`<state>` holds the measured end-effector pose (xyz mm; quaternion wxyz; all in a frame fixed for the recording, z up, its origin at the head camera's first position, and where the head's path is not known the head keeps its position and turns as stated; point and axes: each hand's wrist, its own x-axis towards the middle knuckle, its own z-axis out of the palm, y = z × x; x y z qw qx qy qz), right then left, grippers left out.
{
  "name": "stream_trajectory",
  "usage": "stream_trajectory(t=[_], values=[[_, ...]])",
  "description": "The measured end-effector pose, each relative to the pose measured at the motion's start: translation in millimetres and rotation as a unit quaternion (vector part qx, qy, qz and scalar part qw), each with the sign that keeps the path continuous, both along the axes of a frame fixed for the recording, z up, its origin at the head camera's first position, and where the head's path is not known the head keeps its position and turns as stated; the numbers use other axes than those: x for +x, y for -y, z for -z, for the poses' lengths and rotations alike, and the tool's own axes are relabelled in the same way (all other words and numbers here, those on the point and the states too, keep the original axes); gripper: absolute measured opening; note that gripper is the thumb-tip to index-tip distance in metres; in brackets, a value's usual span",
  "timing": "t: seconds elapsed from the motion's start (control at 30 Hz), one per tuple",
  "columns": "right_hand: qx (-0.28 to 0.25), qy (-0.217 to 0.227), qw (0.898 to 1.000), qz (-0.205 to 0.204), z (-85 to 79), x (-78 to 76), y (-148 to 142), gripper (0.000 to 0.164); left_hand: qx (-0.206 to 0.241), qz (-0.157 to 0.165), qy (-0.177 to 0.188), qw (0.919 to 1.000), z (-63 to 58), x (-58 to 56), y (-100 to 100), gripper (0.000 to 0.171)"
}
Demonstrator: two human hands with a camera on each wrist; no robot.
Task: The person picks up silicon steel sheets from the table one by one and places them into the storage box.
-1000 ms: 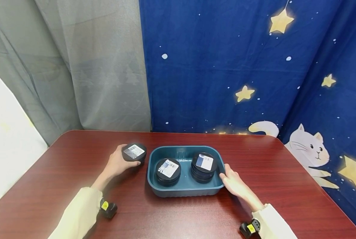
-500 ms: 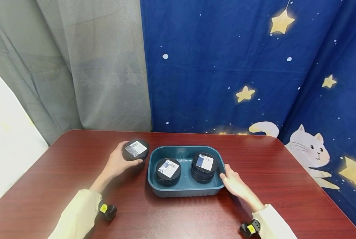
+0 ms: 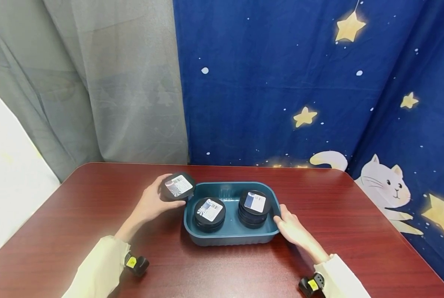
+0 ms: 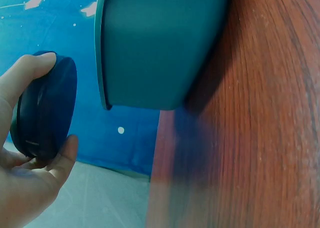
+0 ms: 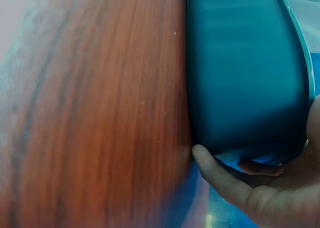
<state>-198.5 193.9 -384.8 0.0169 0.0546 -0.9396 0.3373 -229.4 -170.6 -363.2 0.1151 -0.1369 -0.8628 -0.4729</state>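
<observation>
My left hand point(image 3: 151, 203) holds a flat, round black jar point(image 3: 178, 186) by its sides, thumb and fingers on opposite edges, its white-labelled face up. The jar is raised off the table and overlaps the left rim of a teal plastic bin point(image 3: 233, 240). Inside that bin sit a labelled black jar point(image 3: 210, 212) on the left and a taller stack of black jars point(image 3: 254, 209) on the right. At the bin's right end my right hand point(image 3: 294, 228) grips the wall. In the right wrist view, its fingers point(image 5: 220, 180) reach along the bin's lower corner.
The bin stands on a dark red wooden table point(image 3: 222, 269). Behind the far edge hang a grey curtain point(image 3: 132, 82) and a blue curtain point(image 3: 251, 82) with stars and a cat. A white surface point(image 3: 9, 178) borders the left side.
My left hand has carried the black jar to the right and slightly up, from beside the bin to its left rim. The right hand and the bin have stayed in place.
</observation>
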Motion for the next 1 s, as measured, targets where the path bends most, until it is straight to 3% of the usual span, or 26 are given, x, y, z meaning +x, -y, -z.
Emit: stream_trajectory(t=[0.2,0.43,1.0], values=[[0.003,0.002,1.000,0.000,0.3,-1.7,-0.2,0.028,0.022,0.037,0.000,0.9991,-2.4,2.5,-6.9,0.081],[0.004,0.001,1.000,0.000,1.2,-2.5,-0.2,0.029,0.015,0.050,-0.012,0.9986,-4.8,6.1,-15.6,0.081],[0.000,-0.001,1.000,-0.001,1.2,-0.9,-0.1,0.025,-0.063,0.061,-0.064,0.9941,-0.1,7.8,-32.4,0.080]])
